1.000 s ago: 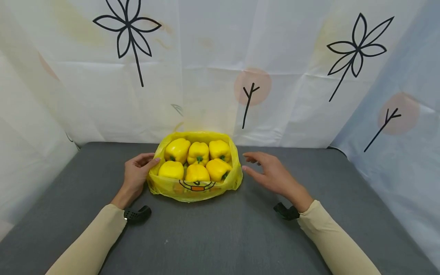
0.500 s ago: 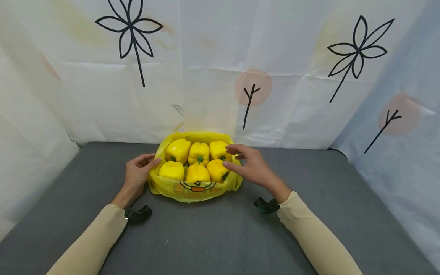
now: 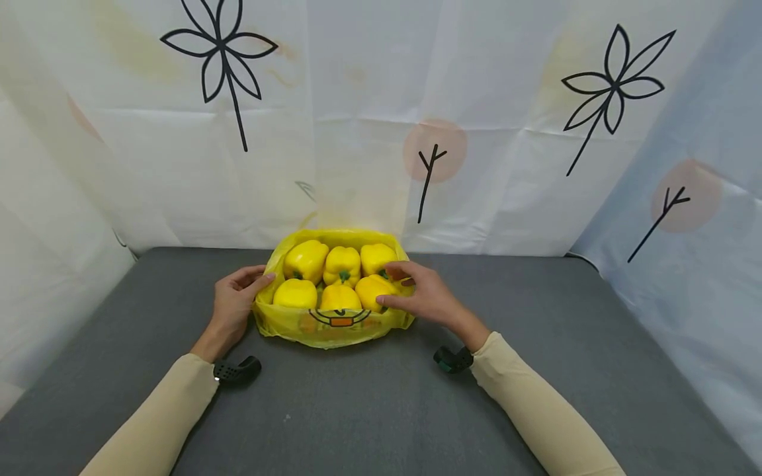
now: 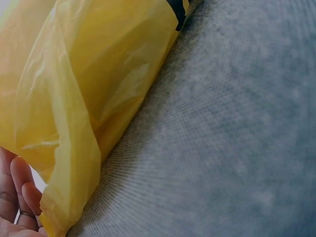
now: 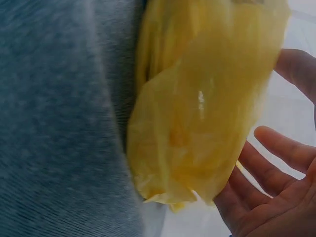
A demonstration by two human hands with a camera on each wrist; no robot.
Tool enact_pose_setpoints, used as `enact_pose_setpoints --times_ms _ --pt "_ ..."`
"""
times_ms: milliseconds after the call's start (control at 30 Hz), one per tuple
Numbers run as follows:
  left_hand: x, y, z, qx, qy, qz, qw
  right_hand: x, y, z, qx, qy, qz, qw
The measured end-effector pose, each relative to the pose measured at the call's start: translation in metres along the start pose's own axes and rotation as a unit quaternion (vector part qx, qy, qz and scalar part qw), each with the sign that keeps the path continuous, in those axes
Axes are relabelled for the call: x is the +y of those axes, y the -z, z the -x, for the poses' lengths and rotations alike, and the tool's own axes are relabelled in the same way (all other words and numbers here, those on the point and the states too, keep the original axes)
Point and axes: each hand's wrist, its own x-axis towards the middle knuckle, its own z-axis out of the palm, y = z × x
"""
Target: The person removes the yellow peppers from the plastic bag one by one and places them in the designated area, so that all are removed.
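A yellow plastic bag [image 3: 324,334] stands with its mouth spread wide, several yellow bell peppers [image 3: 294,293] sitting inside in two rows. At the bag's left side, my left hand [image 3: 233,297] pinches the rim, with the thumb over the edge; in the left wrist view its fingers lie beside the bag's plastic. My right hand [image 3: 425,294] reaches over the right rim, thumb and forefinger spread about the front-right bell pepper [image 3: 370,291]. Whether they touch that pepper is unclear. The right wrist view shows the right hand [image 5: 276,192] with spaced fingers, partly behind the bag.
Under the bag lies a dark grey tabletop [image 3: 333,410]. A white cloth [image 3: 357,79] with plant drawings hangs close behind the bag and along both sides. A dark strap device [image 3: 238,370] is worn on each wrist.
My right hand has moved left from beside the bag to over its right rim, at the front-right pepper, and its fingers have drawn closer together. The left hand stays at the rim.
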Motion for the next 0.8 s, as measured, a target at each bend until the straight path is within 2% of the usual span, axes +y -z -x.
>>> enact_pose_setpoints --times_ms 367,600,800 --pt "0.003 -0.001 0.002 -0.004 0.003 0.004 1.0000 0.009 -0.001 0.001 -0.045 -0.027 -0.031 0.9982" --pt "0.000 0.000 0.001 -0.002 0.002 0.002 1.0000 0.012 -0.001 0.000 -0.084 -0.002 -0.049 0.9952" --pt "-0.002 0.002 -0.001 -0.008 -0.003 0.009 0.9999 0.014 0.000 0.000 -0.099 0.006 -0.043 0.9942"
